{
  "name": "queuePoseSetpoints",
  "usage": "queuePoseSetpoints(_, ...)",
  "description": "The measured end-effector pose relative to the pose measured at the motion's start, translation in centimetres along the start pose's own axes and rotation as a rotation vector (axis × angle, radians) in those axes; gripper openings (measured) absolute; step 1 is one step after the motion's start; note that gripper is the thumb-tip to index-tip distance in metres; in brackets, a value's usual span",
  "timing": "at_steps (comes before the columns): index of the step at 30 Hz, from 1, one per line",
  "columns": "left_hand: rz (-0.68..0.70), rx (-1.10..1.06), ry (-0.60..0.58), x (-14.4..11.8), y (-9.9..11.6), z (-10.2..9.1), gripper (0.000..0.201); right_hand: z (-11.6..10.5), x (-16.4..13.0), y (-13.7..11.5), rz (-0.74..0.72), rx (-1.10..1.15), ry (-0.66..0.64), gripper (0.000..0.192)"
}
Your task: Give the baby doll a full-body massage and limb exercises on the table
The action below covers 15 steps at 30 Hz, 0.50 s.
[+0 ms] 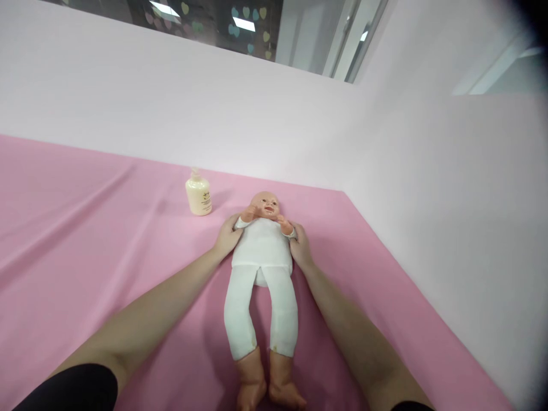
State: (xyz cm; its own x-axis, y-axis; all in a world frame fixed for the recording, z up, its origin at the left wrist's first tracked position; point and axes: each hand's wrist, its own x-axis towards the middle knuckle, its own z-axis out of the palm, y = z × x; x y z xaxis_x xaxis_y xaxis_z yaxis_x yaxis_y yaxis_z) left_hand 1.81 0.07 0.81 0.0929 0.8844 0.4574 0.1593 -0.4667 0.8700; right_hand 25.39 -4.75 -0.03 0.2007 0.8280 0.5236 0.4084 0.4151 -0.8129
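Note:
A baby doll [262, 245] in a white top and white trousers lies on its back on a pink sheet, head toward the wall and bare feet toward me. Both its forearms are bent up near its chin. My left hand [228, 236] grips the doll's side and upper arm at the left, the thumb over the sleeve. On the opposite side, my right hand [300, 245] holds the other upper arm and side in the same way. Fingers of both hands are partly hidden behind the doll's arms and body.
A cream pump bottle [199, 197] stands upright on the pink sheet [107, 228], left of the doll's head. White walls [149, 103] border the surface at the back and right. A window [214, 25] is set high in the back wall. The sheet has long creases at left.

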Motion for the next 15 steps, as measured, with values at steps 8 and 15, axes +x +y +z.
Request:
queuePoseSetpoints(8,0.089,0.097,-0.019,-0.3,-0.2,0.1,0.045,0.0,-0.1,0.0,0.007,-0.021,0.009,0.052)
queuePoseSetpoints(15,-0.123,-0.194,0.262,0.2,-1.5,0.0,0.029,-0.3,0.3,-0.1,0.12,0.136,0.218,0.067)
